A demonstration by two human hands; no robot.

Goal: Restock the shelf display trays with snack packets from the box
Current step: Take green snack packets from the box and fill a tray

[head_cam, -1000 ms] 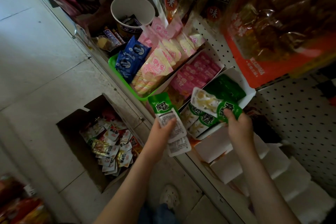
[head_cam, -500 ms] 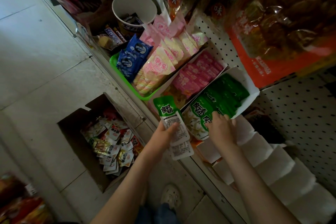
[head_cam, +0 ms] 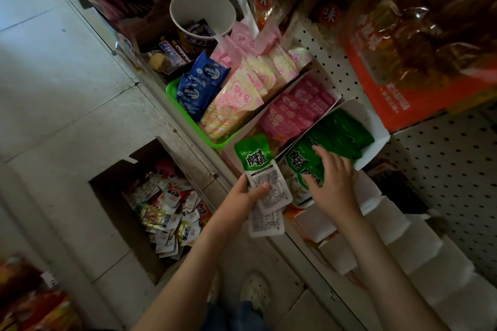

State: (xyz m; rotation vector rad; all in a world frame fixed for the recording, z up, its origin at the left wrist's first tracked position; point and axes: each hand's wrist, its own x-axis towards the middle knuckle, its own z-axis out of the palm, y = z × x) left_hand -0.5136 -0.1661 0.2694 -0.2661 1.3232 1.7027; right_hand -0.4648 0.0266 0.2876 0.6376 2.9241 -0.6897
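Note:
My left hand (head_cam: 243,196) grips a small stack of green-and-white snack packets (head_cam: 262,172) just in front of the shelf edge. My right hand (head_cam: 332,183) rests with spread, straight fingers on the front green packets (head_cam: 301,161) standing in a white display tray (head_cam: 376,126) on the shelf. Behind them the tray holds a row of darker green packets (head_cam: 341,134). On the floor to the left, an open cardboard box (head_cam: 115,196) holds several loose packets (head_cam: 169,220).
Beside the green tray stands a white tray of pink packets (head_cam: 295,110), then a green basket (head_cam: 174,94) with pink and blue snacks and a white cup (head_cam: 201,8). White empty cartons (head_cam: 403,239) line the shelf to the right. Large bags (head_cam: 430,35) hang on the pegboard above.
My right hand set the green packet it held into the tray and now presses on the front packets. My left hand kept its stack, moving slightly toward the tray.

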